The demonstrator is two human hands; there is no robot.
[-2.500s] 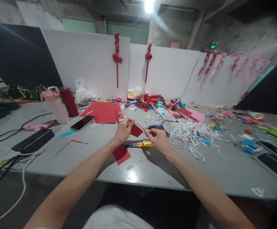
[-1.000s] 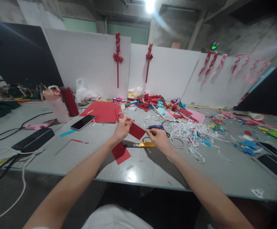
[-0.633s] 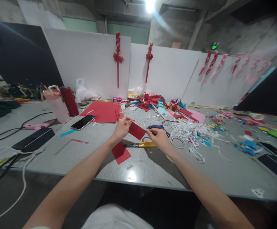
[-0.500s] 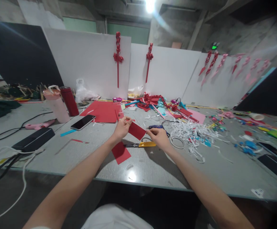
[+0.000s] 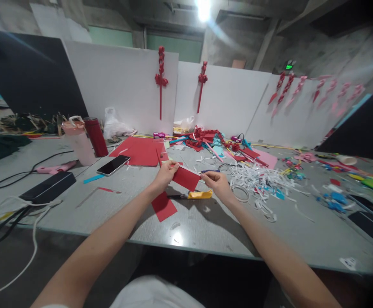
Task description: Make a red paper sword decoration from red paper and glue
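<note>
A small red paper rectangle point(image 5: 185, 179) is held up above the table, with a thin white strip along its upper edge. My left hand point(image 5: 166, 175) pinches the paper at its left end. At the upper right corner, the fingertips of my right hand point(image 5: 217, 181) are closed on the end of the white strip. Below lie scissors with a yellow handle point(image 5: 200, 195), their dark blades pointing left. Another red paper piece point(image 5: 164, 208) rests on the table beside the blades, partly hidden by my left wrist.
A phone point(image 5: 113, 165), a pink bottle point(image 5: 78, 143) and a red flask point(image 5: 96, 137) stand or lie at left, near a red sheet point(image 5: 140, 150). White strip scraps point(image 5: 259, 175) and a tape roll point(image 5: 239, 193) lie at right. Red paper decorations point(image 5: 161, 81) hang on white boards behind.
The red paper has turned, and its upper edge with the white strip now faces me more. My right hand has shifted slightly right, and the view has moved a little.
</note>
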